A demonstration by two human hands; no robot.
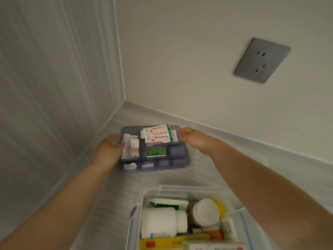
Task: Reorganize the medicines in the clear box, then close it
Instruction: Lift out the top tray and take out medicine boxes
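A blue divided tray (180, 162) sits on the grey floor near the room's corner. In its compartments lie white sachets with green stripes (158, 135), paper packets (131, 146) and a small green blister card (155, 152). My left hand (110, 150) grips the tray's left edge, thumb over the rim. My right hand (193, 138) holds the tray's right far edge. Close to me stands the clear box (134, 222), open, with a white bottle (162, 222) lying on its side, a round-lidded jar (205, 212) and several cartons.
Walls meet in a corner (124, 100) just behind the tray, with a white skirting along the floor. A grey wall socket (261, 60) is on the right wall. The clear box's lid (239, 210) seems to lie at its right side.
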